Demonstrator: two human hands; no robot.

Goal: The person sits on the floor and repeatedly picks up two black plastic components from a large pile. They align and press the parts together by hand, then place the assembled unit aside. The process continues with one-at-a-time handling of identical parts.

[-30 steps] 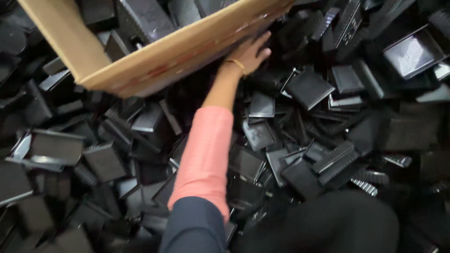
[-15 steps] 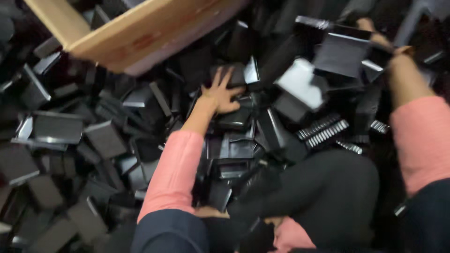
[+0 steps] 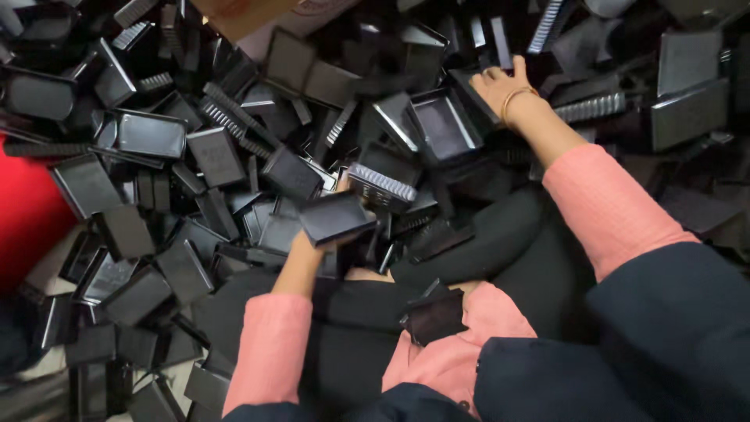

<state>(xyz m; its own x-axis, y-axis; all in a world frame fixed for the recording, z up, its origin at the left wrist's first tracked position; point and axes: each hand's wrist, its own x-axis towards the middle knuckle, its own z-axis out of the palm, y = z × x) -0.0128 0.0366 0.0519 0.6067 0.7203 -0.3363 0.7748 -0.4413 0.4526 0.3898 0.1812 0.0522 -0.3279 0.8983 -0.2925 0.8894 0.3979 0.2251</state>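
I sit in a heap of black plastic trays (image 3: 148,133). My left hand (image 3: 308,246) is close to my lap and grips a small black rectangular tray (image 3: 337,217) by its lower edge. My right hand (image 3: 500,84), with a gold bangle at the wrist, reaches out to the upper right and rests its fingers on the rim of another black tray (image 3: 441,125) in the pile. Both arms wear pink sleeves under a dark vest.
A cardboard box (image 3: 266,12) shows at the top edge. A red surface (image 3: 27,211) lies at the left. Ribbed black pieces (image 3: 383,184) are mixed among the trays. My dark-clothed legs (image 3: 500,234) fill the lower middle.
My left hand has drawn back from the pile towards my lap with a tray in it. My right hand has moved in to a tray at the upper right. The box has slid out of view.
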